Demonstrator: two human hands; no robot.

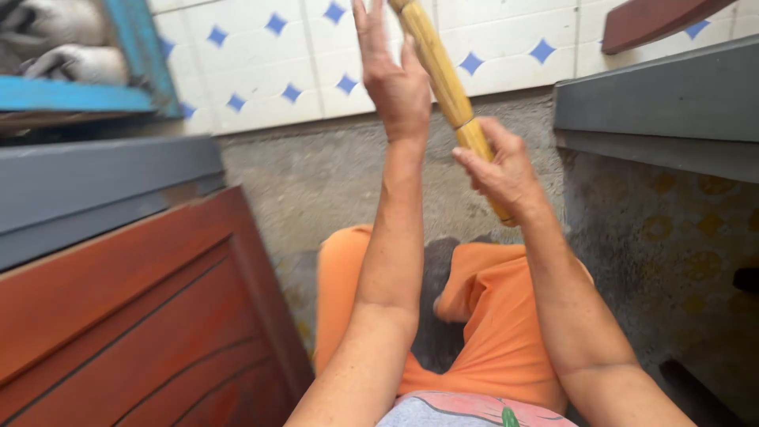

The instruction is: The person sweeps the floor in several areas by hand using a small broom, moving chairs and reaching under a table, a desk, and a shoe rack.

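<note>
A yellow bamboo pole (443, 75) slants from the top centre down toward the middle of the view. My right hand (502, 170) grips its lower part, fingers wrapped round it. My left hand (395, 79) is raised higher up, fingers spread, with the palm side resting against the pole's left side rather than closed round it. The pole's top end runs out of the frame and its lower tip shows just under my right hand. Both forearms reach up from the bottom of the view.
Orange shorts (490, 332) cover my legs below the arms. A reddish-brown wooden panel (142, 316) stands at the left under a grey ledge (95, 190). Another grey ledge (656, 111) and rough concrete wall are at the right. White tiles with blue diamonds (261, 63) lie beyond.
</note>
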